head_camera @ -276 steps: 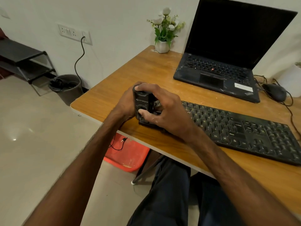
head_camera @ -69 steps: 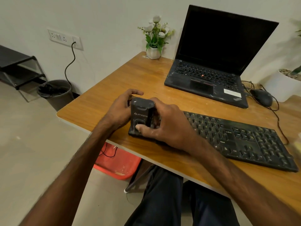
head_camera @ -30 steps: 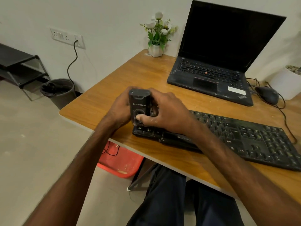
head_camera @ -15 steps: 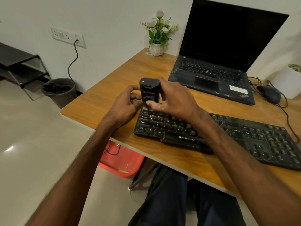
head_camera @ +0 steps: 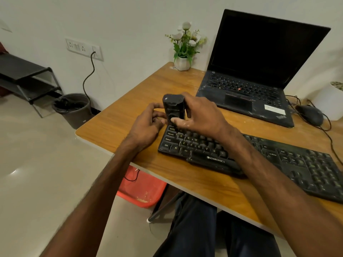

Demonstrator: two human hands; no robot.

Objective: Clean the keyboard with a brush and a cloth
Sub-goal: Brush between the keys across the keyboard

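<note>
A black Zebronics keyboard (head_camera: pixel 278 160) lies across the wooden table (head_camera: pixel 130 112), near its front edge. My right hand (head_camera: pixel 202 115) grips a black block-shaped brush (head_camera: pixel 173 106) and holds it upright on the keyboard's far left corner, with the thumb on its front. My left hand (head_camera: pixel 148 125) is just left of the brush with its fingers curled and its fingertips at the brush's side. Whether it grips the brush I cannot tell. The bristles are hidden, and no cloth is in view.
An open black laptop (head_camera: pixel 246 93) stands behind the keyboard. A wired mouse (head_camera: pixel 310 115) and a white pot (head_camera: pixel 332 102) are at the right. A small flower pot (head_camera: pixel 182 62) sits at the back. A bin (head_camera: pixel 72 108) and a red tub (head_camera: pixel 141 188) are on the floor.
The brush has travelled from the keyboard's near left corner up to its far left corner. The lower left keys, covered before, now show. My left hand followed alongside it.
</note>
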